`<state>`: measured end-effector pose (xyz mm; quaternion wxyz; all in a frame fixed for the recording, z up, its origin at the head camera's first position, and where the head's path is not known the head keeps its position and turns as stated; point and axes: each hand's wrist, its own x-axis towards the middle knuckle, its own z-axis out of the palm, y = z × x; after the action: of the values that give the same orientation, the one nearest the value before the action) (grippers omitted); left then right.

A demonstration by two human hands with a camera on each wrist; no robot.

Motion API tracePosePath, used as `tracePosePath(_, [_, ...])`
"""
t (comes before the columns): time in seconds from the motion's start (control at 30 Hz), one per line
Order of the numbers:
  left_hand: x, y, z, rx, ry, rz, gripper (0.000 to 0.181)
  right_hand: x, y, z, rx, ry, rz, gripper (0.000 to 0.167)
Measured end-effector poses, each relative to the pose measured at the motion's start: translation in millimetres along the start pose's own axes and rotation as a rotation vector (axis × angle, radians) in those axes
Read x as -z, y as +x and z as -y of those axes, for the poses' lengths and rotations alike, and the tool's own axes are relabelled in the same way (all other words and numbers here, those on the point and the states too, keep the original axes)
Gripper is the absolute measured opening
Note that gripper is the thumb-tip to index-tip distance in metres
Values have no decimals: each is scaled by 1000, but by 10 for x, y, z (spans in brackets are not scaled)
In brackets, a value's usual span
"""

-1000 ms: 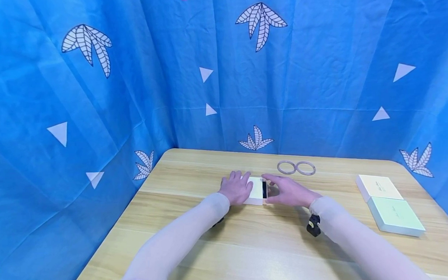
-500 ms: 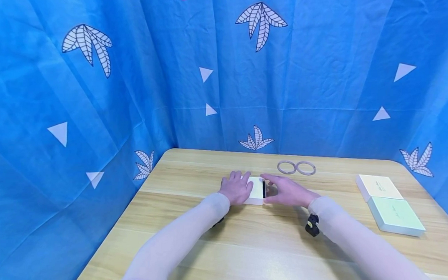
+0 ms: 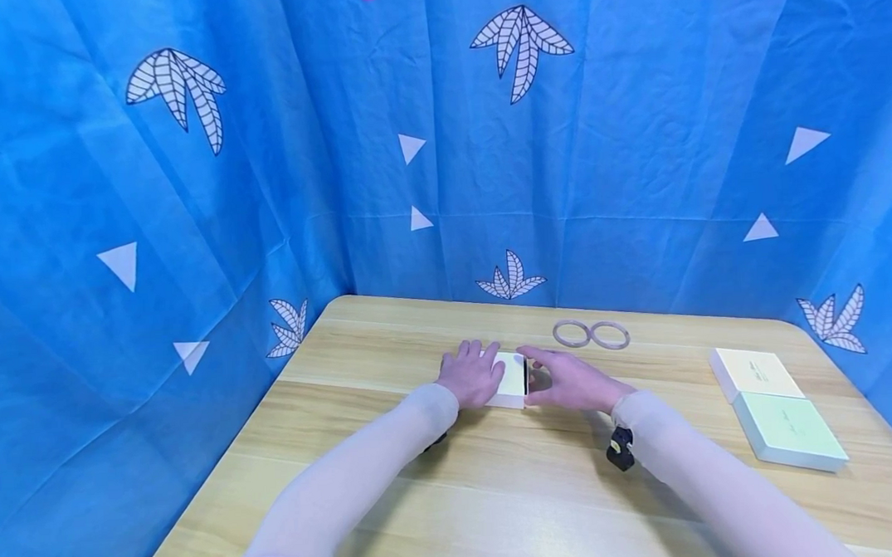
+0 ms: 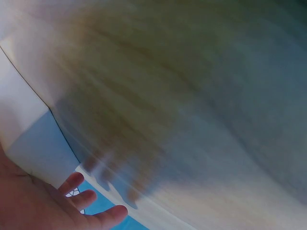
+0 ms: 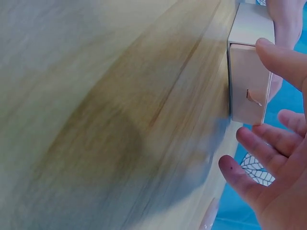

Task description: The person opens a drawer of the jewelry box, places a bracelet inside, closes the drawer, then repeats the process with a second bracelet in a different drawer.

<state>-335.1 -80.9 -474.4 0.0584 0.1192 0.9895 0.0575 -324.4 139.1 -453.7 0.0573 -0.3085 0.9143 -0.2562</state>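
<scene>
Rings (image 3: 590, 334) lie touching side by side on the tabletop (image 3: 515, 500), just beyond our right hand (image 3: 577, 381). Well to our right, a cream box (image 3: 757, 373) and a green box (image 3: 791, 430) touch edge to edge; a blue curtain (image 3: 632, 96) hangs behind. We have the white box (image 3: 510, 375) between our hands: our left hand (image 3: 471, 377) rests over its left part, fingers straight, hiding it from the head view, while our right hand, fingers loosely extended, touches its drawer (image 5: 247, 79) at the edges.
</scene>
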Motion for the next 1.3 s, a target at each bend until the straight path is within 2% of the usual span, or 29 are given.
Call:
tracePosePath(0.43, [6, -38, -8, -5, -11, -19, 63, 13, 1, 13, 51, 13, -9, 83])
tracePosePath(0.83, [-9, 5, -7, 11, 2, 6, 63, 10, 8, 30, 52, 9, -12, 83])
tracePosePath(1.3, [-6, 3, -3, 4, 0, -7, 63, -36, 63, 8, 53, -13, -25, 82])
